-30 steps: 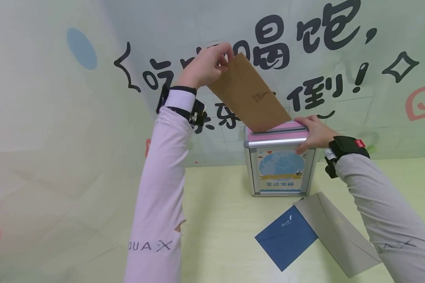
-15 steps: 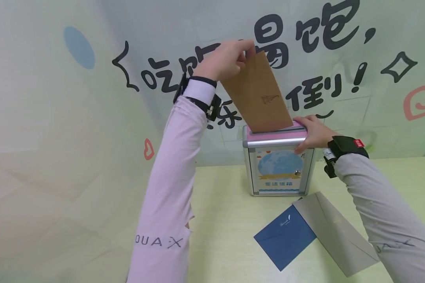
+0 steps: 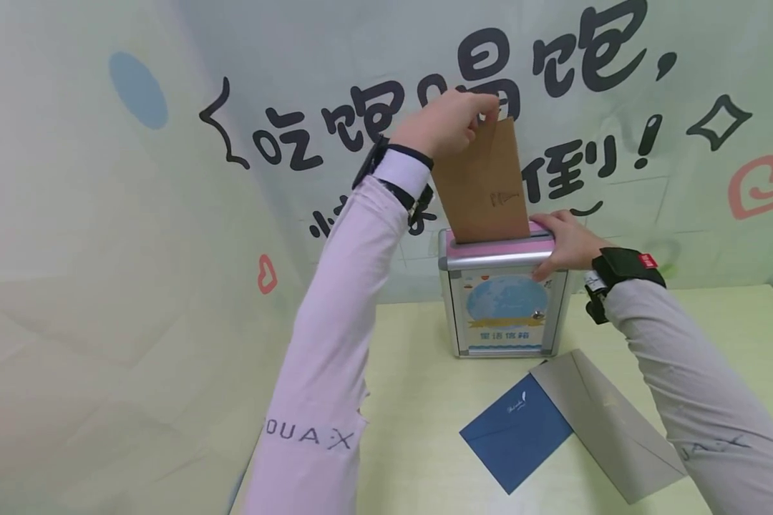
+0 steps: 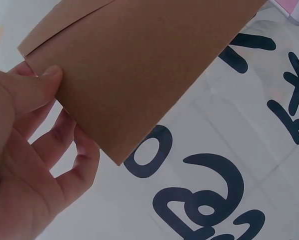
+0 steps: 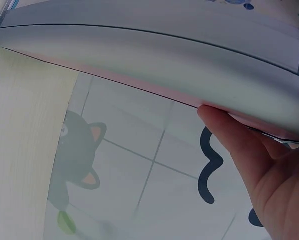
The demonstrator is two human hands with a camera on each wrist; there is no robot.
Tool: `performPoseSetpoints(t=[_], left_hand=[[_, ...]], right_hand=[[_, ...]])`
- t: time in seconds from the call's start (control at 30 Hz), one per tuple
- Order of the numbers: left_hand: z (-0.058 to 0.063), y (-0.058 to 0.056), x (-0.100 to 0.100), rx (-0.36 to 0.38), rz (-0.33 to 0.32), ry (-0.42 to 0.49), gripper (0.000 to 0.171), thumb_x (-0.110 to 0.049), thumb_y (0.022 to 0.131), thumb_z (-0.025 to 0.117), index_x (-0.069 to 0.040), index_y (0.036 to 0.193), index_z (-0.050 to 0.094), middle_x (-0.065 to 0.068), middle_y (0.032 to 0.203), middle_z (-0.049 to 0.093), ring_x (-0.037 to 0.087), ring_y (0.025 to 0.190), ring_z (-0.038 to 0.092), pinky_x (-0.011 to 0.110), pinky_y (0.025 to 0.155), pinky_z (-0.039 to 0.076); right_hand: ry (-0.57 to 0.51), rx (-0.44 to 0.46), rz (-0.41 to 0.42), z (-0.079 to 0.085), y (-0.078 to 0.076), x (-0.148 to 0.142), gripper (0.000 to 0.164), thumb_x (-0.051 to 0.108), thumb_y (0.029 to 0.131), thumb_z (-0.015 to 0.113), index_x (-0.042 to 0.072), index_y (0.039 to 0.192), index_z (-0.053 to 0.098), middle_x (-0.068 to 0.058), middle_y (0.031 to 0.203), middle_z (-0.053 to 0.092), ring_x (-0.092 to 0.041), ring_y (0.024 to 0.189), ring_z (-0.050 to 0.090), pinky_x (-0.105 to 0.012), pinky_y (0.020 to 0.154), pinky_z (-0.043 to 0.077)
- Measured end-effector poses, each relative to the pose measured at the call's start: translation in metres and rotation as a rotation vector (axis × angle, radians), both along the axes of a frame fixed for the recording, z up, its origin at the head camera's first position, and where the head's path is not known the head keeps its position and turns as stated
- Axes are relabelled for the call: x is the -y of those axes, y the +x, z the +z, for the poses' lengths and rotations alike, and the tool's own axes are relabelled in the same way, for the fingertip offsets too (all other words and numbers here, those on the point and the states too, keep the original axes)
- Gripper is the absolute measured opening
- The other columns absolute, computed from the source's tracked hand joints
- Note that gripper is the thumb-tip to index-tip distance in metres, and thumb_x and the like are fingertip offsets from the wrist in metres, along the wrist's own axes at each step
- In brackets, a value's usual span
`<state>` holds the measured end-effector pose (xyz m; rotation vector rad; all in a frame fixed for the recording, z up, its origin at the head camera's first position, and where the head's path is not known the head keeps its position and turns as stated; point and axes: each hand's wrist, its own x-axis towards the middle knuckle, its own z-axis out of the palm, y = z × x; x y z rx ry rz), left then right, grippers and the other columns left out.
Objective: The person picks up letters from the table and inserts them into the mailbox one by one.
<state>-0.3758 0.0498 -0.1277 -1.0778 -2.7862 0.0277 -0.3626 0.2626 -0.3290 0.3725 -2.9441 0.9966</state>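
A brown envelope [image 3: 483, 193] stands nearly upright with its lower edge at the slot of the pink-topped letter box [image 3: 497, 261]. How deep it sits in the slot is hard to tell. My left hand [image 3: 447, 123] pinches its upper end; in the left wrist view the thumb [image 4: 49, 82] presses on its face and the fingers lie behind. At the box's top right corner, my right hand [image 3: 570, 242] grips the frame, thumb on the front. In the right wrist view the box's silver side [image 5: 139, 60] spans the top, with the hand [image 5: 259, 165] against it.
On the pale table [image 3: 412, 415], a blue envelope [image 3: 517, 433] and a grey envelope [image 3: 608, 425] lie in front of the box, their edges meeting. Behind the box rises a printed wall sheet [image 3: 631, 250] with large dark lettering.
My left hand has moved right and turned the brown envelope from a slant to nearly upright over the slot, dipping slightly lately. My right hand has kept its grip on the letter box.
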Motion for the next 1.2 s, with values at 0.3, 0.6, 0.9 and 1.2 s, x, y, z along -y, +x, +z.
performPoseSetpoints(t=[0.3, 0.6, 0.9, 1.2], left_hand=[[-0.015, -0.004, -0.016, 0.013, -0.034, -0.045, 0.035, 0.003, 0.091, 0.035, -0.016, 0.117, 0.05, 0.002, 0.111, 0.052, 0.013, 0.095, 0.046, 0.022, 0.071, 0.038], [-0.034, -0.006, -0.025, 0.038, -0.046, -0.079, 0.035, 0.003, 0.091, 0.036, -0.017, 0.114, 0.051, 0.0, 0.105, 0.053, 0.013, 0.09, 0.047, 0.021, 0.067, 0.037], [-0.057, -0.01, -0.033, -0.008, -0.106, -0.108, 0.038, 0.009, 0.085, 0.041, -0.015, 0.11, 0.056, 0.0, 0.101, 0.058, 0.013, 0.087, 0.048, 0.02, 0.071, 0.038], [-0.075, -0.013, -0.037, 0.018, -0.103, -0.099, 0.036, 0.009, 0.083, 0.045, -0.015, 0.107, 0.057, -0.002, 0.103, 0.059, 0.011, 0.086, 0.05, 0.019, 0.071, 0.04]], right_hand=[[0.009, -0.003, -0.007, 0.001, 0.0, 0.001, 0.102, 0.019, 0.055, 0.083, 0.006, 0.139, 0.027, -0.027, 0.133, 0.019, -0.041, 0.107, 0.032, -0.057, 0.086, 0.035], [0.005, 0.004, -0.015, -0.001, -0.001, 0.0, 0.101, 0.019, 0.055, 0.083, 0.007, 0.139, 0.027, -0.026, 0.134, 0.018, -0.041, 0.108, 0.032, -0.058, 0.086, 0.035], [0.007, 0.011, -0.018, -0.001, -0.001, -0.001, 0.102, 0.019, 0.055, 0.083, 0.007, 0.139, 0.027, -0.025, 0.134, 0.018, -0.041, 0.108, 0.032, -0.057, 0.086, 0.035], [0.005, 0.007, -0.021, -0.001, -0.001, 0.0, 0.102, 0.018, 0.055, 0.083, 0.007, 0.139, 0.026, -0.024, 0.133, 0.019, -0.041, 0.107, 0.033, -0.056, 0.086, 0.035]])
